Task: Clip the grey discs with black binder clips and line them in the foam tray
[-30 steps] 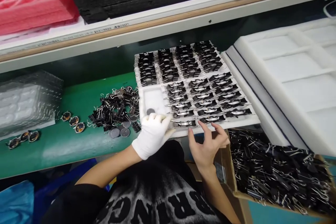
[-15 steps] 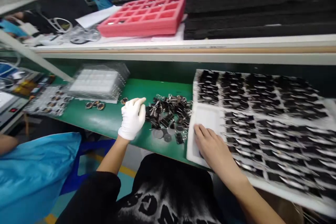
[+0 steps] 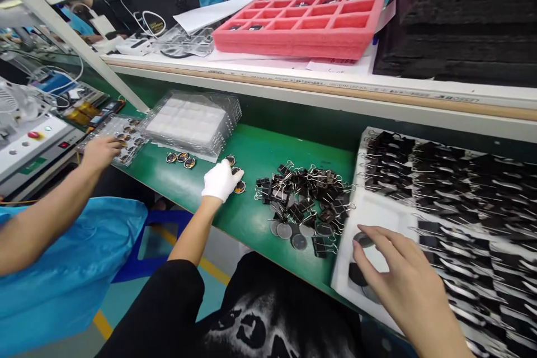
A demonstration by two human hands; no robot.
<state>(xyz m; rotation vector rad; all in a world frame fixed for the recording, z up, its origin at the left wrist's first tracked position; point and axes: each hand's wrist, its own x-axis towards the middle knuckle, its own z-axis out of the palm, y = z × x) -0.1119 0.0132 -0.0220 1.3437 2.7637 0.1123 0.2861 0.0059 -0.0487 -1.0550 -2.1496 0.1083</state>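
Observation:
My left hand, in a white glove, is over the green bench with its fingers curled at a small round part with a shiny rim. Similar ring-edged parts lie just above and below that one, by the fingertips. To its right spreads a heap of black binder clips, with flat grey discs along the near side. My bare right hand is over the white foam tray, thumb and forefinger pinching a grey disc. Darker discs lie in the tray below it.
Rows of clipped black pieces fill the right side. Clear plastic trays are stacked at the back left beside several ring-edged parts. A co-worker's hand reaches over another tray. A pink foam tray rests on the shelf above.
My view has swung left. My left hand is now down at the ring-edged parts, and my right hand has lifted from the foam tray with a disc. A co-worker's arm has come in.

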